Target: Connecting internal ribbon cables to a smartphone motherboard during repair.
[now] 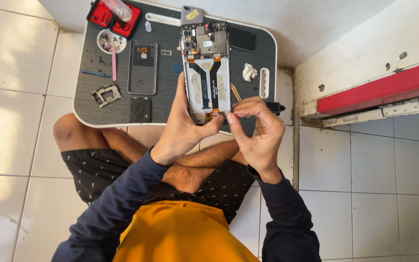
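An opened smartphone (206,68), its back cover off and circuit board and orange flex cables showing, is held up over a small dark lap table (88,104). My left hand (183,130) grips the phone's lower left edge. My right hand (258,128) pinches something small and thin at the phone's bottom right corner; what it is cannot be told. A thin yellowish tool (235,92) shows just beside the phone's right edge.
On the table lie a phone back cover (142,67), a small metal frame (105,94), a dark square part (140,109), a white dish of small parts (111,40) with a pink tool (114,63), a red tool case (115,17), a black phone (241,39), crumpled tissue (249,72). Tiled floor surrounds.
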